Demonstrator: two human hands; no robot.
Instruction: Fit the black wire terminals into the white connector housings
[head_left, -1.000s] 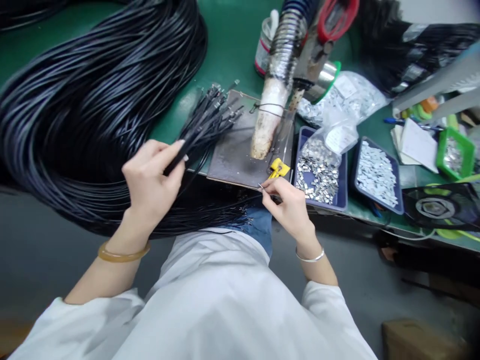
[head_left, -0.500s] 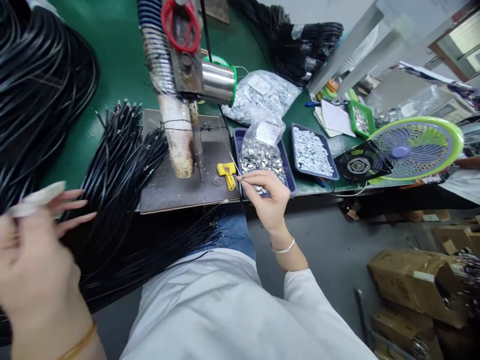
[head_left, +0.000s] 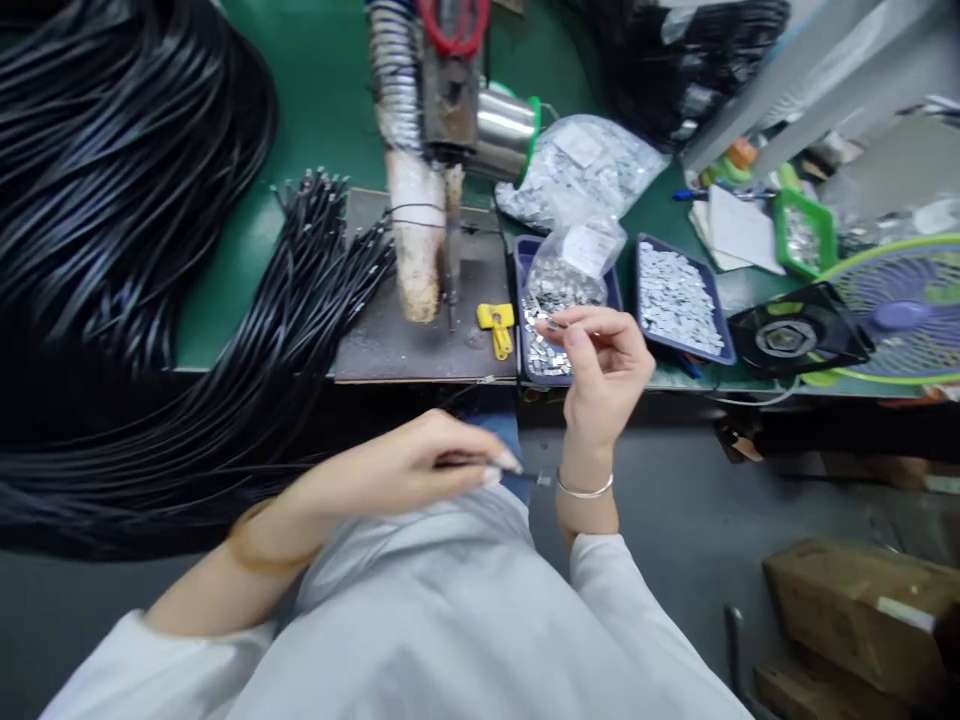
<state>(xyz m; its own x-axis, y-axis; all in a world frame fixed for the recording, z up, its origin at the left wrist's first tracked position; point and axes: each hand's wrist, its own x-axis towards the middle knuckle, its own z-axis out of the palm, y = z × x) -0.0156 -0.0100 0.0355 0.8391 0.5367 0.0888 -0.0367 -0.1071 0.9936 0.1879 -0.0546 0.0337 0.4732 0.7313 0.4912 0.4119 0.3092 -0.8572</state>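
My left hand [head_left: 427, 460], somewhat blurred, is closed above my lap around a thin black cable [head_left: 528, 475]. The cable's pale tip [head_left: 543, 480] points right, below my right wrist. My right hand [head_left: 611, 375] pinches a small metal piece [head_left: 553, 324] between thumb and fingertips, above the front of a dark blue tray [head_left: 616, 285]. Small shiny metal pieces [head_left: 546, 356] lie loose in this tray, under a clear bag [head_left: 577, 255] of similar parts. Left of the tray, a yellow tool [head_left: 497, 330] rests on a brown board [head_left: 360, 350].
Black cable bundles [head_left: 135, 180] cover the left side of the green table [head_left: 322, 60]. A soldering stand [head_left: 450, 110] and a stained white hose [head_left: 416, 230] overhang the board. A second tray [head_left: 679, 300], a small black fan [head_left: 795, 335] and a green fan [head_left: 900, 315] stand right.
My left hand has come from the cables at the far left to my lap and now grips a cable. My right hand has shifted from beside the yellow tool to over the tray.
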